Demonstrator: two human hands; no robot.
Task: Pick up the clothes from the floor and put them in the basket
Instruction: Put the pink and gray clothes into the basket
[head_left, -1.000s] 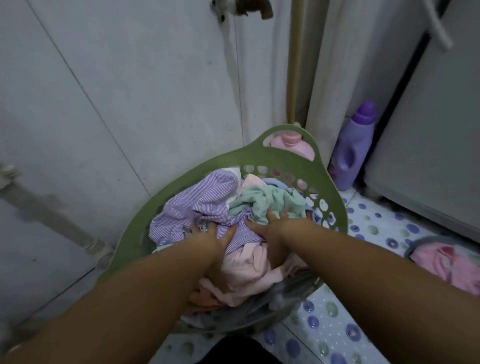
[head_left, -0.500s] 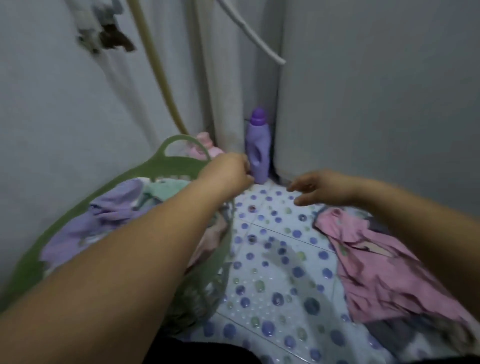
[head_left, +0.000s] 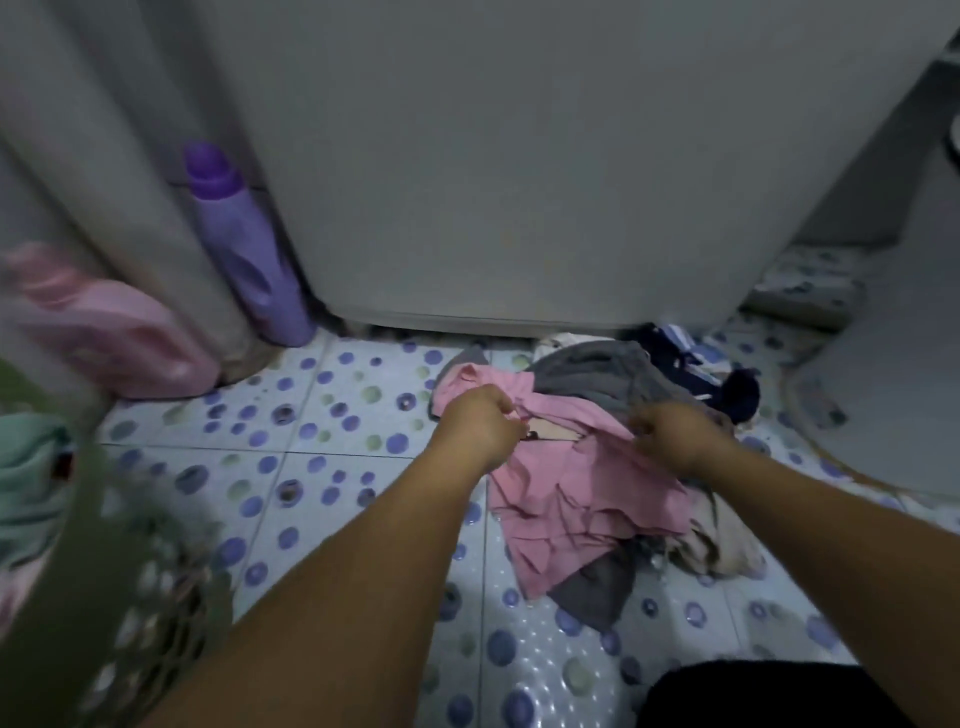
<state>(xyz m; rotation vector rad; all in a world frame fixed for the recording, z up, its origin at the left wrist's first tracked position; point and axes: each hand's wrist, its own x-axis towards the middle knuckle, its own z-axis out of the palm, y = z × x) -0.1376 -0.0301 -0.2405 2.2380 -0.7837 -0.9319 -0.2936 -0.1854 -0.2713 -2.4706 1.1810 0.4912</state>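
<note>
below — dotted tile floor, washer

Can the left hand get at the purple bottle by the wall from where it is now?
Probably yes. The left hand grips the pink garment, but only bare tiled floor lies between it and the purple bottle, so it would have to let go first.
</note>
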